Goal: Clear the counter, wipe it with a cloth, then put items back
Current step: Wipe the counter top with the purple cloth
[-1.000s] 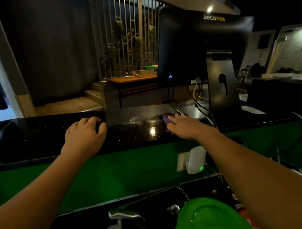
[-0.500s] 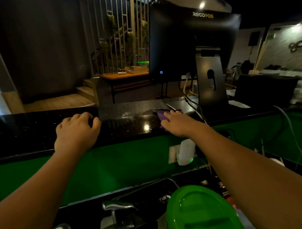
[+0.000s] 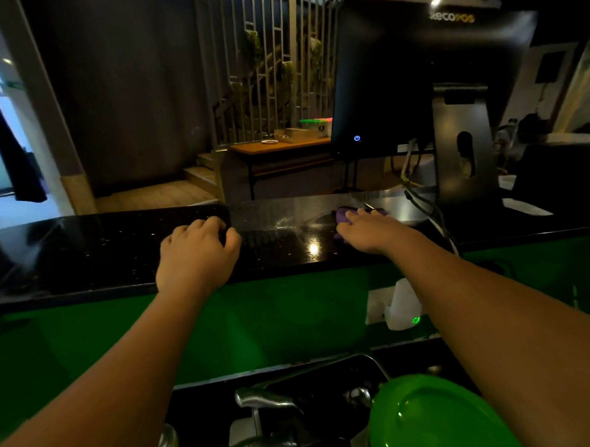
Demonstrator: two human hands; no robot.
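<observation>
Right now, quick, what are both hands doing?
Left hand: fingers curled on the black counter; holding anything, cannot tell.
Right hand: open, pressing the purple cloth.

The left hand (image 3: pixel 196 257) rests on the black speckled stone counter (image 3: pixel 87 257), left of the right hand (image 3: pixel 371 232), which lies flat on the crumpled purple cloth (image 3: pixel 343 215) on the same counter. Behind and to the right of the cloth stands the black flat monitor on a grey metal stand (image 3: pixel 399 86), with dark cables (image 3: pixel 430 215) trailing beside the right wrist. Below the counter's front edge, a white plastic plug-in box (image 3: pixel 403 306) sits on the green front panel (image 3: pixel 257 325). Nearest the person, a chrome metal tap (image 3: pixel 259 398) lies left of a round green plastic lid (image 3: pixel 434 419).
</observation>
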